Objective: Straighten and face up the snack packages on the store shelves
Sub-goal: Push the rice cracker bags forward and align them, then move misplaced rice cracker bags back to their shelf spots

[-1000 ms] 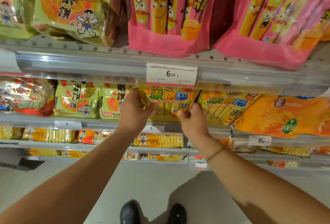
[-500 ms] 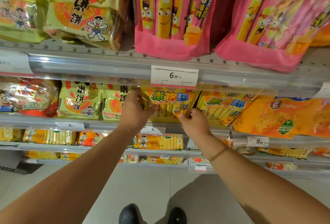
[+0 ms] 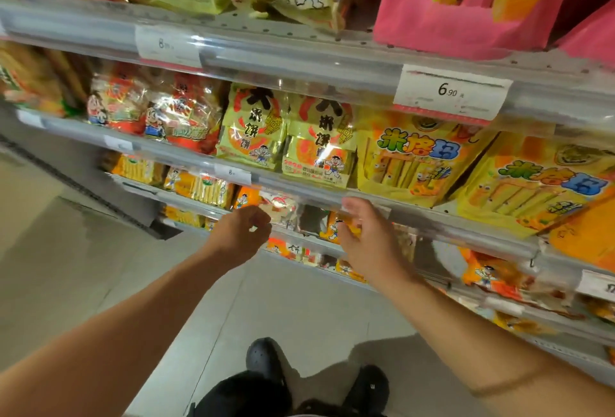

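Two hands, left hand (image 3: 238, 233) loosely curled and right hand (image 3: 364, 237) with fingers apart, hold nothing below the middle shelf (image 3: 299, 188); yellow snack packages (image 3: 412, 157) there face front, lower rows look unsorted.

Two rice-cracker bags (image 3: 286, 137) stand side by side at the middle shelf's (image 3: 299, 188) front edge. Just right stand two stick-snack bags (image 3: 416, 157). Both hands hang before that edge.

We face grey metal shelving (image 3: 299, 60) running from nine o'clock to three o'clock, white price tags (image 3: 449, 93) clipped along its rails, pale tiled floor (image 3: 66, 250) at six o'clock.
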Tool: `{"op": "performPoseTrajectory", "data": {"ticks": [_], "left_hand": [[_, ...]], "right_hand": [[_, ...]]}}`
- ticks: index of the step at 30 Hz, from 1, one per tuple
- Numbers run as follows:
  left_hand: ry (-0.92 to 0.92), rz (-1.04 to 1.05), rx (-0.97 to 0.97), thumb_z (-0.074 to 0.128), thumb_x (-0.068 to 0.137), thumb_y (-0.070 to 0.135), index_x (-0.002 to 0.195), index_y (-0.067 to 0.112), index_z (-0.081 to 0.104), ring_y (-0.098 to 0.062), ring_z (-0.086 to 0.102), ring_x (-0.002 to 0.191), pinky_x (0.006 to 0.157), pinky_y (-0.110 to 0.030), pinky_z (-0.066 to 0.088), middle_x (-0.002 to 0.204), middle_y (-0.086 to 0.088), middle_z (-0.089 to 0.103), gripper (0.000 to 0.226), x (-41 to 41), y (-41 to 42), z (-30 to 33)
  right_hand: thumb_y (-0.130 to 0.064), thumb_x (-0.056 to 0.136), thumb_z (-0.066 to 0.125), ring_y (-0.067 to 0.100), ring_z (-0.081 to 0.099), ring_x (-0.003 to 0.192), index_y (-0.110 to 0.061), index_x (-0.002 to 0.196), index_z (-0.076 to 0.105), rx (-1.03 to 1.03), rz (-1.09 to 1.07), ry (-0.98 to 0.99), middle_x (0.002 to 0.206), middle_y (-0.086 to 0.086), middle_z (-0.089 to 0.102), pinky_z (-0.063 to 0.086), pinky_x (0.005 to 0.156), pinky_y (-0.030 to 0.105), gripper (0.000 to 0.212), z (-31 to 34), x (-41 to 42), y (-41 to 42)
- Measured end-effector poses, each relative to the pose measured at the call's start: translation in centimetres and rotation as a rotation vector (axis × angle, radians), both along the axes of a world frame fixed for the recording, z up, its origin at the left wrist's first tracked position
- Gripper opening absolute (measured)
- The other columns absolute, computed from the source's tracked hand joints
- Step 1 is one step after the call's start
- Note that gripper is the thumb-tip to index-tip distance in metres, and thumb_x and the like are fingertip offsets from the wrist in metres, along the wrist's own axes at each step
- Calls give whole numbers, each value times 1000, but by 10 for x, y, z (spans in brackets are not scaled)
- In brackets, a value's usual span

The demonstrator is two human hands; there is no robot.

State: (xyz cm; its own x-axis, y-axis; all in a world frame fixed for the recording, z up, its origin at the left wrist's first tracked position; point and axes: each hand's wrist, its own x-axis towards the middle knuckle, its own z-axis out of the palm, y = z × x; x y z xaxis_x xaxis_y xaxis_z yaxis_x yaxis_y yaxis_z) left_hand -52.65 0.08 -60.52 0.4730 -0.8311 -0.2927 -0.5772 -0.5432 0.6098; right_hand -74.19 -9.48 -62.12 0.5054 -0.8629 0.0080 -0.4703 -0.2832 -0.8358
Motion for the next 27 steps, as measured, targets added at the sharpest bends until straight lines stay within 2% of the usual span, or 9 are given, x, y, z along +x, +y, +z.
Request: {"op": "performPoseTrajectory", "data": {"ticks": [3,5,7,9,11,13,16,22,27], "left_hand": [[-142,-13,-18,63,93,20,123,15,63,-25,60,111,89,-31,46,124,-5,64,31,38,18,-1],[-275,-88,-76,64,91,17,133,11,56,-31,55,117,95,-35,43,136,-13,55,43,70,23,-4],[-401,-196,-80,63,91,21,144,14,44,-36,38,136,107,-45,37,152,-13,36,57,105,24,-12],[-467,-291,-36,58,94,28,153,23,25,-33,13,148,115,-53,24,163,-6,10,68,139,21,-23],[-490,-370,-14,53,95,31,156,31,10,-28,-4,150,119,-53,13,164,-2,-8,74,168,17,-32],[-541,-455,4,52,95,31,156,31,2,-28,-11,150,120,-50,6,163,-4,-17,79,189,11,-38],[-593,-552,81,49,95,34,156,28,-7,-30,-13,149,120,-49,3,161,-4,-25,82,214,5,-42],[-593,-579,28,51,91,25,155,31,-1,-30,-9,149,117,-51,13,160,4,-28,83,230,1,-55],[-597,-584,42,55,86,21,152,34,-15,-29,-21,148,117,-53,14,144,9,-52,97,229,1,-67]], "right_hand": [[-17,93,60,16,51,122,-15,134,53,-71,95,43,133,3,57,33,95,15,42,8,47,8],[-15,93,60,20,44,130,-11,135,52,-174,156,130,138,7,52,25,101,14,44,9,75,11],[-15,93,58,20,33,139,-10,139,48,-273,187,220,149,7,41,17,108,17,48,6,99,13],[-16,93,55,21,22,145,-13,145,42,-305,182,303,157,6,28,14,113,23,53,1,122,18],[-20,95,53,21,8,149,-18,149,34,-289,160,425,162,3,15,14,118,34,58,-5,144,25],[-24,95,52,22,-4,150,-19,153,25,-275,119,535,164,2,4,10,122,42,64,-9,159,29],[-24,91,59,25,-9,150,-16,155,18,-282,51,651,164,4,-1,1,122,40,76,-11,178,34],[-13,84,61,25,-9,150,-13,156,10,-221,-36,680,164,3,-3,5,122,38,87,-13,190,40],[-13,85,59,25,-13,149,-13,156,6,-229,-31,683,164,4,-7,2,122,34,89,-19,186,45]]}}
